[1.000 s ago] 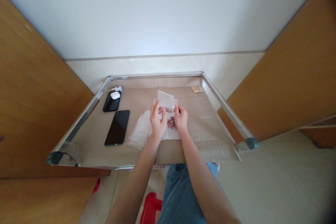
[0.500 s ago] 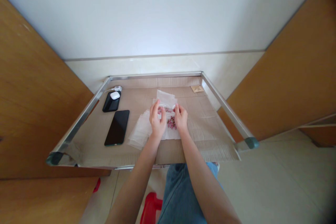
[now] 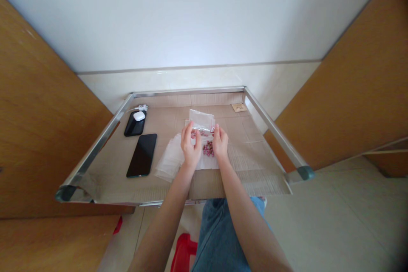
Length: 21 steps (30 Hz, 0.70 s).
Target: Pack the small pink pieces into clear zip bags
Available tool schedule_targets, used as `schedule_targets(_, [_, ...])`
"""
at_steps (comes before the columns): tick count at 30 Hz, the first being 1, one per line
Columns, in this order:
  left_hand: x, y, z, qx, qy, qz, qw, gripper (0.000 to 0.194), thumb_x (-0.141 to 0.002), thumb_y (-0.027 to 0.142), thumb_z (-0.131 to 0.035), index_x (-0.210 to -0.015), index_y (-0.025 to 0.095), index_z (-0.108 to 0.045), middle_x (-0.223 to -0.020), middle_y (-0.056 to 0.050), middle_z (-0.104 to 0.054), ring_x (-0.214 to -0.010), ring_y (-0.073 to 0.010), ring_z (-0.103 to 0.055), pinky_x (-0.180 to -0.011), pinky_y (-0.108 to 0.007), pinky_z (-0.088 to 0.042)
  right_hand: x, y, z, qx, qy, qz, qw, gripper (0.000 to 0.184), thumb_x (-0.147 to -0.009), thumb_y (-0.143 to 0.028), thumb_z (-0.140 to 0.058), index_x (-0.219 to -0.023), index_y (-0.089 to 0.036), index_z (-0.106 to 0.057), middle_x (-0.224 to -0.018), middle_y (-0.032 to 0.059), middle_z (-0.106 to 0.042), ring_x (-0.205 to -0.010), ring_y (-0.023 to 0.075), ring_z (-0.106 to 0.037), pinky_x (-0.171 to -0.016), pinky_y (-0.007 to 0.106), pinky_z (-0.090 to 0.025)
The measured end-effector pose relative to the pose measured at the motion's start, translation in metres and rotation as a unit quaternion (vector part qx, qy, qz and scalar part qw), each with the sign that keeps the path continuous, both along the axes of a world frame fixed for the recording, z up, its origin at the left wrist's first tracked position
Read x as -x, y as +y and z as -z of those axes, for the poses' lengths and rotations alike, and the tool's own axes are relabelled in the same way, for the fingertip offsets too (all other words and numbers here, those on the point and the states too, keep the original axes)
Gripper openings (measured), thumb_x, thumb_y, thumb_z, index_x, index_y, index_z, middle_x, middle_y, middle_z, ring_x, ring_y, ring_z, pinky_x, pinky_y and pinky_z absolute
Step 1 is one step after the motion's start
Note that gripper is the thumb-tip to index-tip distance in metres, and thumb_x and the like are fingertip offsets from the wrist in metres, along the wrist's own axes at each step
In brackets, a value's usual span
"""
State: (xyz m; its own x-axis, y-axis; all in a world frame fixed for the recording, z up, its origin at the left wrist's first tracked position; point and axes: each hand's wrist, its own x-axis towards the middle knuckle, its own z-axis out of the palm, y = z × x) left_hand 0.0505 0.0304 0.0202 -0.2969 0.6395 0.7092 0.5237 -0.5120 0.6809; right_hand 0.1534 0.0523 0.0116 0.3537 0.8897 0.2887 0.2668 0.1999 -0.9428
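The left hand (image 3: 191,151) and right hand (image 3: 220,144) pinch a clear plastic bag (image 3: 201,120). A black smartphone (image 3: 142,155) lies on the cardboard-lined counter (image 3: 108,161), between wooden panels (image 3: 44,106).

Head camera faces forward and down, seemingly fairly near

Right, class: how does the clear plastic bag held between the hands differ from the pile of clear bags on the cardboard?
The clear plastic bag is raised between the left hand and right hand, while the pile of clear bags lies flat on the cardboard sheet. The held bag is a single piece; the pile is several overlapping layers. The pile also spreads wider than the held bag. Both are thin, see-through plastic.
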Motion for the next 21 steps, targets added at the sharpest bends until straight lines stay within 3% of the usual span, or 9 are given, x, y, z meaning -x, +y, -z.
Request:
schedule_targets(9, [-0.0012, -0.002, -0.0038, -0.001, -0.001, 0.003, 1.0, 0.037, -0.088, 0.026, -0.046, -0.124, 0.02, -0.049, -0.115, -0.012, -0.058, -0.099, -0.018, -0.059, -0.08, -0.031, -0.05, 0.0004, 0.0016, 0.0021, 0.016, 0.079, -0.02, 0.997, 0.06, -0.088, -0.058, -0.025, -0.092, -0.016, -0.067, -0.095, 0.0105, -0.069, -0.076, 0.0185, -0.064, -0.067, 0.029, -0.045])
schedule_targets(13, [-0.0014, -0.0017, -0.0043, -0.007, 0.003, 0.001, 1.0, 0.036, -0.088, 0.026, -0.047, -0.124, 0.021, -0.049, -0.114, -0.011, -0.059, -0.098, -0.0175, -0.058, -0.078, -0.03, -0.05, -0.0004, 0.0018, 0.0019, 0.018, 0.067, -0.009, 0.998, 0.059, -0.087, -0.058, -0.027, -0.088, -0.016, -0.068, -0.088, 0.0099, -0.069, -0.078, 0.0195, -0.063, -0.067, 0.029, -0.044])
schedule_targets(16, [-0.0012, -0.0014, -0.0044, -0.008, 0.002, 0.002, 1.0, 0.036, -0.088, 0.025, -0.047, -0.124, 0.021, -0.05, -0.114, -0.011, -0.059, -0.098, -0.0172, -0.058, -0.079, -0.03, -0.05, -0.0007, 0.0026, -0.0003, 0.009, 0.067, -0.01, 0.998, 0.055, -0.085, -0.058, -0.033, -0.078, -0.015, -0.066, -0.074, 0.0073, -0.067, -0.07, 0.018, -0.06, -0.063, 0.028, -0.043])
schedule_targets(21, [-0.0008, -0.0021, -0.004, -0.006, 0.0, 0.009, 1.0, 0.035, -0.087, 0.025, -0.048, -0.122, 0.02, -0.05, -0.114, -0.011, -0.059, -0.097, -0.0171, -0.058, -0.079, -0.03, -0.049, -0.0009, 0.0053, -0.0065, 0.005, 0.137, -0.069, 0.988, 0.039, -0.079, -0.052, -0.048, -0.067, -0.016, -0.06, -0.061, 0.0003, -0.059, -0.057, 0.0133, -0.054, -0.056, 0.025, -0.04])
